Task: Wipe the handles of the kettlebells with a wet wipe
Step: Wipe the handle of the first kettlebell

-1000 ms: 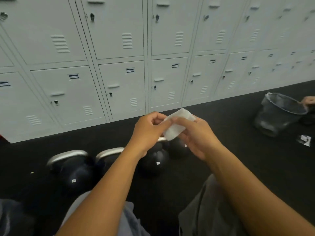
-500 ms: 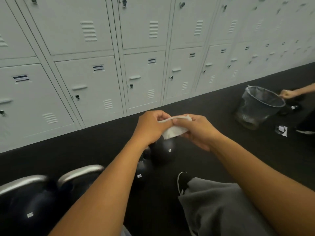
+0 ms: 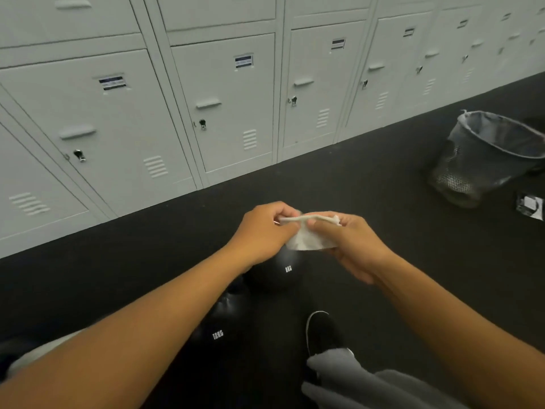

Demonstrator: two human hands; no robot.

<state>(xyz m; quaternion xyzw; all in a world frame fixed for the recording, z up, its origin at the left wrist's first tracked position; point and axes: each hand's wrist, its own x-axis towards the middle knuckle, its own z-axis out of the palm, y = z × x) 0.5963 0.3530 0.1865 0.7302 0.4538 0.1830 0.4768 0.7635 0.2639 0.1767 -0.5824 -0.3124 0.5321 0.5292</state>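
A white wet wipe (image 3: 306,239) is stretched between both hands above the floor. My left hand (image 3: 262,231) pinches its left end, and my right hand (image 3: 348,243) pinches its top edge with the sheet hanging over the palm. Directly below the hands sits a black kettlebell (image 3: 283,270) with a white weight mark; its handle is hidden by my left hand. A second black kettlebell (image 3: 218,329) marked 12KG lies nearer me, partly covered by my left forearm.
Grey lockers (image 3: 206,98) line the wall across the back. A black mesh bin with a liner (image 3: 483,157) stands at the right, with a small dark packet (image 3: 529,205) on the floor beside it. My black shoe (image 3: 323,332) and grey trouser leg sit lower centre.
The view has swung right and down, so the larger silver-handled kettlebells have left the frame. Both hands still hold the wipe, now pulled flatter between them. The other person's hand by the bin is gone.
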